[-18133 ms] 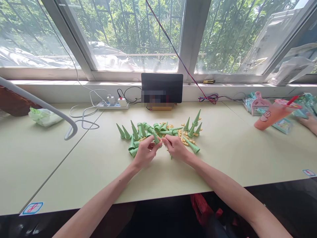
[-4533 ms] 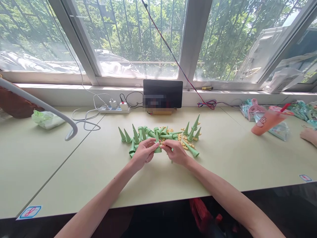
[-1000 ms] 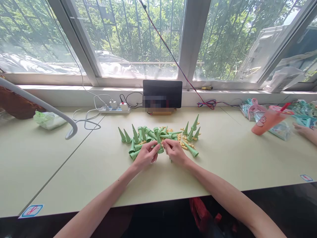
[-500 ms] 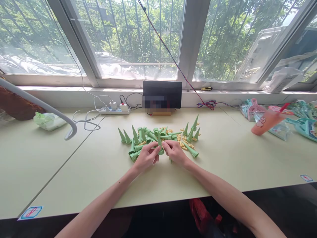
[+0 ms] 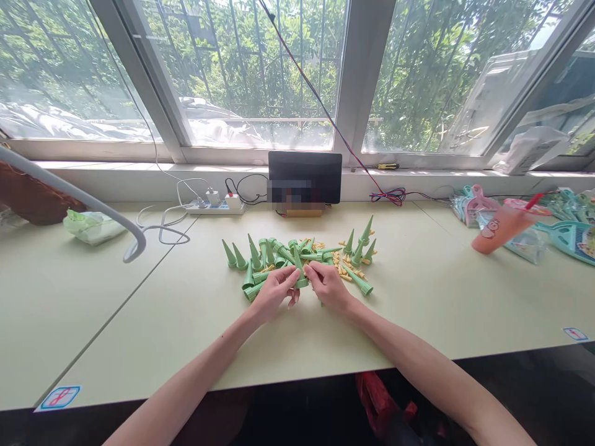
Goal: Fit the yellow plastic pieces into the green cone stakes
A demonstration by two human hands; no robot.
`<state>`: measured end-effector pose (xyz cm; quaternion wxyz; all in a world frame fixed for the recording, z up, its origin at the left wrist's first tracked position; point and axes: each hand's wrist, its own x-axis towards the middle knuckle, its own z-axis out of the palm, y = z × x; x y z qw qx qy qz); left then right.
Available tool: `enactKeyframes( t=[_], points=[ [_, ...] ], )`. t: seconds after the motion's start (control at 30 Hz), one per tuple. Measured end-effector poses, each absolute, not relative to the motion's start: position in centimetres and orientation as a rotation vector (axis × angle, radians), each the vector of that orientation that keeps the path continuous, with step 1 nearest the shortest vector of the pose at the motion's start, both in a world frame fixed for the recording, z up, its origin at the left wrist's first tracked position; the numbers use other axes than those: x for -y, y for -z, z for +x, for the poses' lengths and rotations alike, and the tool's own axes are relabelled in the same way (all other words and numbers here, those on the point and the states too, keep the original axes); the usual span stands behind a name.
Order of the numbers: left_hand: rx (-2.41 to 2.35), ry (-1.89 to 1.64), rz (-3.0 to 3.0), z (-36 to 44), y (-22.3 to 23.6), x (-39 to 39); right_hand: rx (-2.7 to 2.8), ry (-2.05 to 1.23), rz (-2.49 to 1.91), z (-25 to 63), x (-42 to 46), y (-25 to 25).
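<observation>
My left hand (image 5: 277, 291) holds a green plastic cone spike (image 5: 299, 270), point up, between thumb and fingers. Close against the spike's right side, my right hand (image 5: 328, 285) is closed in a pinch; what its fingertips hold is hidden. Beyond both hands lies a pile of green cone spikes (image 5: 258, 277), some standing, others on their sides. Small yellow pegs (image 5: 343, 272) are scattered among and beside them. To the right, several upright spikes (image 5: 357, 254) have yellow pegs sticking out of their sides.
A dark screen (image 5: 304, 176) stands at the back of the table, with a power strip (image 5: 216, 207) to its left. On the right are a tilted orange drink cup (image 5: 499, 229) and a blue dustpan (image 5: 574, 238). A grey curved bar (image 5: 125, 229) reaches in from the left.
The spike in my left hand has tilted slightly, its tip leaning a little to the left and lower. My right hand stays at its side, almost unmoved.
</observation>
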<state>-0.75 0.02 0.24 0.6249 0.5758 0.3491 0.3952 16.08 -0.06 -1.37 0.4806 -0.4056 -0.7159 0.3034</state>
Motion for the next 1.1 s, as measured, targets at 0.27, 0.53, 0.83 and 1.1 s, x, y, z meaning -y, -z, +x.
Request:
enactKeyframes(
  t=[0.27, 0.53, 0.83, 1.1],
  points=[
    [-0.745, -0.919, 1.300, -0.63, -0.76, 0.13, 1.823, -0.554, -1.000, 15.92, 0.35, 1.08],
    [-0.674, -0.832, 1.321, -0.85, -0.80, 0.13, 1.896, -0.450, -0.940, 15.89, 0.69, 1.05],
    [-0.658, -0.774, 1.297, -0.92, -1.05, 0.23, 1.957, -0.453, -0.903, 16.02, 0.85, 0.91],
    [-0.642, -0.763, 1.288, -0.91, -0.97, 0.17, 1.950, -0.441, -0.890, 15.94, 0.92, 0.90]
  ],
)
